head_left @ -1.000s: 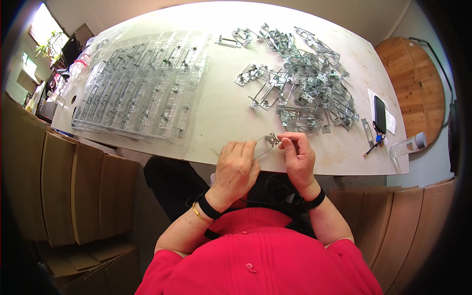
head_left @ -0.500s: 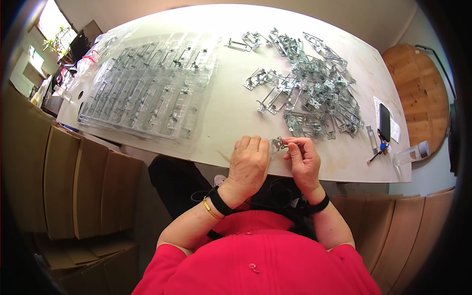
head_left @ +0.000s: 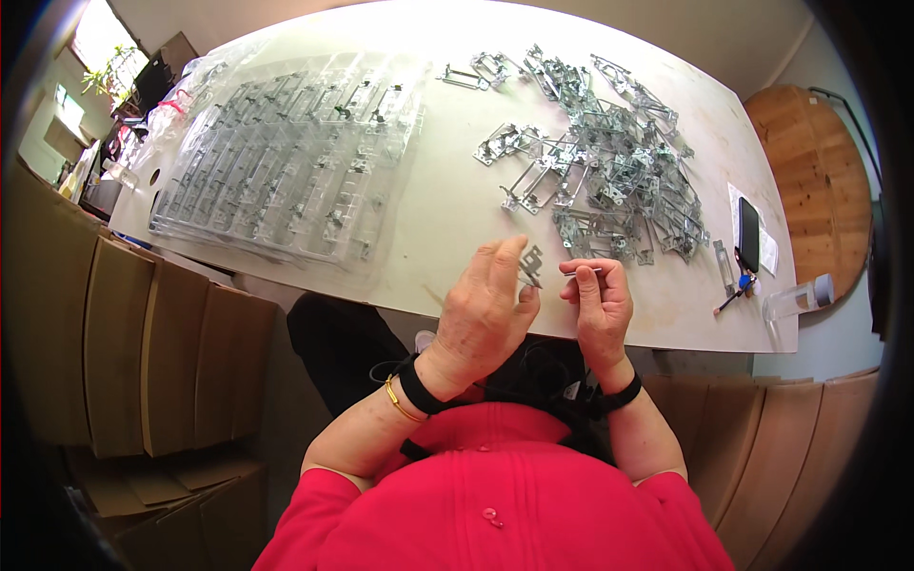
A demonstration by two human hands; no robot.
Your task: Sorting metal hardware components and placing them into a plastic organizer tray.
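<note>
Over the table's front edge my left hand (head_left: 484, 303) is closed on a small metal bracket (head_left: 531, 264), which sticks out between thumb and fingers. To its right, my right hand (head_left: 602, 306) pinches a thin silver pin-like piece (head_left: 582, 273) between thumb and forefinger. The two pieces are apart. Beyond my right hand lies a loose heap of similar metal brackets (head_left: 624, 176), tangled over one another. On the left of the table are clear plastic trays (head_left: 373, 228) with rows of long compartments, many holding metal brackets.
A black phone (head_left: 749, 233) lies on paper at the right, beside a single metal bracket (head_left: 725, 266), a thin dark tool (head_left: 731, 297) and a clear bottle (head_left: 798, 299). Cardboard boxes (head_left: 119, 347) stand left below the table. A round wooden board (head_left: 819, 190) leans behind the right edge.
My hands have moved apart. The bracket has come away from my right hand and tilted in my left. The thin piece now shows plainly in my right fingers.
</note>
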